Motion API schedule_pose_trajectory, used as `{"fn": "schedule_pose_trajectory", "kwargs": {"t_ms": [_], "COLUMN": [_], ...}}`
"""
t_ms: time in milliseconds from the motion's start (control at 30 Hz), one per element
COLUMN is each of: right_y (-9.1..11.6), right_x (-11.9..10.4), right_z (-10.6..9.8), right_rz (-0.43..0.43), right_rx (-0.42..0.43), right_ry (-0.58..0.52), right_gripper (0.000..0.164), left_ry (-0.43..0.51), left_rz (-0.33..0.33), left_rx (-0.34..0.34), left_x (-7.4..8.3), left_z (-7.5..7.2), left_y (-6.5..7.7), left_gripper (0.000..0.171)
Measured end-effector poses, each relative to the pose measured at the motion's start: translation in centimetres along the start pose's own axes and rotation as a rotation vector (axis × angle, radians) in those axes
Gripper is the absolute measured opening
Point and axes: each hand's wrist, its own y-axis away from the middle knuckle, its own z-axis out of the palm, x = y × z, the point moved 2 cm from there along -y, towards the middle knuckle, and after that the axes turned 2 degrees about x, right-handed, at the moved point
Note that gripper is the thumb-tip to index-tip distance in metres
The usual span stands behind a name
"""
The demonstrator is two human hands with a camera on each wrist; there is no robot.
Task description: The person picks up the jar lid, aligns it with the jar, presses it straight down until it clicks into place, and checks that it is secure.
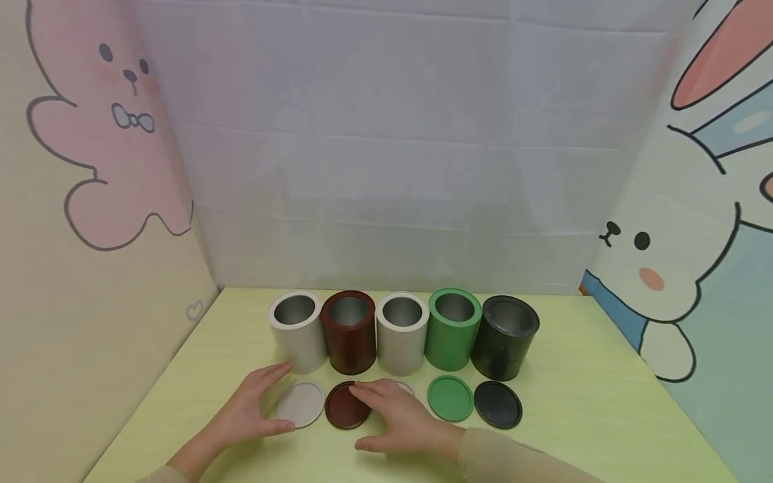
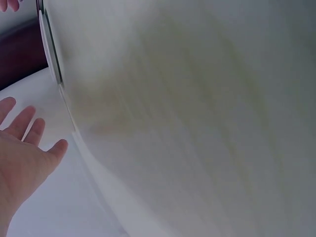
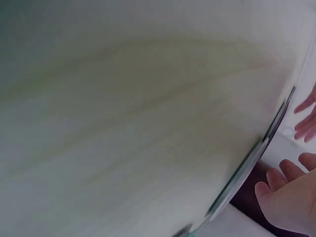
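Observation:
My left hand (image 1: 250,406) hovers left of a white round lid (image 1: 302,404), thumb and fingers spread, holding nothing. My right hand (image 1: 401,419) reaches over a second white lid (image 1: 403,387), mostly hidden beneath it. Its fingertips overlap the edge of a dark red lid (image 1: 346,406); whether they touch it I cannot tell. In the left wrist view the left hand (image 2: 24,158) shows spread fingers. The right hand (image 3: 291,197) appears with loosely bent fingers in the right wrist view. A green lid (image 1: 450,398) and a black lid (image 1: 498,405) lie to its right.
Behind the lids stand open canisters in a row: white (image 1: 300,342), dark red (image 1: 351,342), another white (image 1: 402,345), green (image 1: 453,342) and black (image 1: 502,345). The yellow-green table (image 1: 604,402) is bounded by a white back wall (image 1: 392,168) and cartoon side panels (image 1: 725,282).

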Motion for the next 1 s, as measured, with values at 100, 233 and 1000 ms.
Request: {"fn": "schedule_pose_trajectory", "kwargs": {"t_ms": [100,233,1000], "right_y": [-0.5,-1.4,-6.2], "right_x": [-0.5,-1.1,-1.7], "right_z": [0.6,1.1,3.0], "right_rz": [-0.017,-0.025,0.091], "right_rx": [-0.009,-0.008,-0.100], "right_ry": [0.017,0.037,0.129], "right_gripper": [0.078,0.076,0.079], "left_ry": [-0.005,-0.018,-0.056], "left_rz": [0.008,0.029,0.064], "left_rx": [-0.007,-0.020,-0.129], "left_x": [-0.2,-0.6,-1.6], "left_z": [0.0,0.2,0.9], "left_y": [0.1,0.2,0.1], "left_gripper": [0.096,0.096,0.091]}}
